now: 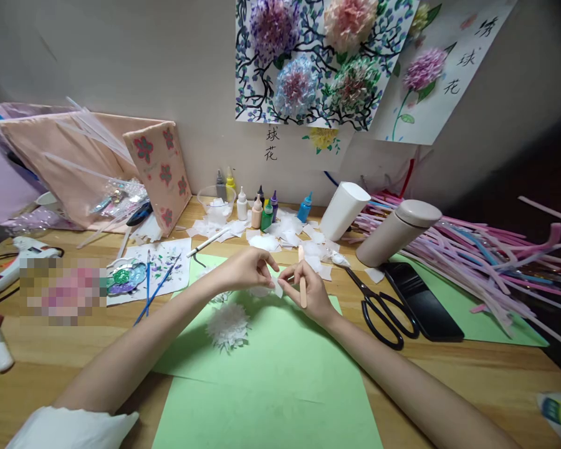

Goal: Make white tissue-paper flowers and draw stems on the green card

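My right hand (312,292) holds a wooden craft stick (303,294) upright between its fingers. Its thumb and forefinger also pinch a small piece of white tissue paper (277,289). From the other side my left hand (249,269) meets this piece, fingers curled and thumb tip at its edge. Below the fingertips lies more white paper (260,291), partly covered. A fluffy white paper flower (228,327) rests on the green sheet (280,386) beneath my left forearm. Another white paper clump (220,297) is mostly hidden behind that forearm.
Black scissors (383,305) and a phone (423,301) lie to the right, near a tumbler (397,234) and pipe cleaners (486,255). Paint bottles (256,212) stand behind loose paper squares. Left are paintbrushes (159,290), a palette (127,276) and a glue gun (23,259).
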`<state>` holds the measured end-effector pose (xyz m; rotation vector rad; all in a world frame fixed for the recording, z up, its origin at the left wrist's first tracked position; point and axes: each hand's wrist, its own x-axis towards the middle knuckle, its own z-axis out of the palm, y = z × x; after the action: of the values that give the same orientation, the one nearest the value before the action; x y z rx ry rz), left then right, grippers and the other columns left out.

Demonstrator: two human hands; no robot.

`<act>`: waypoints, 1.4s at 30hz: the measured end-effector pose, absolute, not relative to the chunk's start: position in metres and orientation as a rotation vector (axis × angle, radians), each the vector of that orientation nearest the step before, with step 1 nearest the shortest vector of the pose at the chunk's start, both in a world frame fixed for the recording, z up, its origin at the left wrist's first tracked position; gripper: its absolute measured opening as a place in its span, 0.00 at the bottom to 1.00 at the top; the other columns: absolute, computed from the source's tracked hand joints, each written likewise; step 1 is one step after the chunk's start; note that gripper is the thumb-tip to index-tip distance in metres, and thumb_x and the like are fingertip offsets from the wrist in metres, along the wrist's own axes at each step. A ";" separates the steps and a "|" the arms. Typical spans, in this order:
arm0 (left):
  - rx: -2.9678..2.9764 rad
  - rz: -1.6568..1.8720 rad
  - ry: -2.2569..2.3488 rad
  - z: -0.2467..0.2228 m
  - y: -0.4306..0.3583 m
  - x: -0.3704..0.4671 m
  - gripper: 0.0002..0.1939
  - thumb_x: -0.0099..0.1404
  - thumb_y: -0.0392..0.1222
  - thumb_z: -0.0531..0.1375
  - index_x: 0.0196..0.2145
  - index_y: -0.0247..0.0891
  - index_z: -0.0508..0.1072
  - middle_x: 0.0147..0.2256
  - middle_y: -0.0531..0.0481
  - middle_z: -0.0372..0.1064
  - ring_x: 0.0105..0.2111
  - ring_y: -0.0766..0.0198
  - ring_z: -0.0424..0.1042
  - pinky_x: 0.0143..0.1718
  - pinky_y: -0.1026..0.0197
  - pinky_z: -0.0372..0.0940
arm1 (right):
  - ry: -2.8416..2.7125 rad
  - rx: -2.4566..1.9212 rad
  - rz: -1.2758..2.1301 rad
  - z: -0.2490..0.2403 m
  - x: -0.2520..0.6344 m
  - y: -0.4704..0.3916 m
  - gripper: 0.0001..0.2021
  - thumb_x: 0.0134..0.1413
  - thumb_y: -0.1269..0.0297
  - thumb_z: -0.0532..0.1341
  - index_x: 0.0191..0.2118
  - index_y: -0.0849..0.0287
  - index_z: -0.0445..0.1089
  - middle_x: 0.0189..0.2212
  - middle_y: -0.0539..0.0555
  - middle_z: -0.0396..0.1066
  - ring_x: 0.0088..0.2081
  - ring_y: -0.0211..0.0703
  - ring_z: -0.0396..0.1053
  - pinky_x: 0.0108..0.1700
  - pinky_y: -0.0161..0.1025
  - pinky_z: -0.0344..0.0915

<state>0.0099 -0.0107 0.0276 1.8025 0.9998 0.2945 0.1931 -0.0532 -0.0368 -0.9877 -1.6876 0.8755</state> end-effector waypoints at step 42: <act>2.198 0.096 1.086 0.027 -0.016 0.016 0.10 0.53 0.41 0.56 0.30 0.36 0.75 0.28 0.50 0.73 0.26 0.66 0.68 0.25 0.67 0.56 | -1.418 -1.014 0.866 -0.037 0.202 -0.056 0.22 0.61 0.53 0.39 0.30 0.56 0.65 0.18 0.49 0.62 0.23 0.39 0.60 0.27 0.36 0.57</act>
<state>0.0165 -0.0156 0.0275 2.1977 1.0862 0.0959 0.2016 -0.0565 -0.0368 -1.0135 -1.4183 0.8662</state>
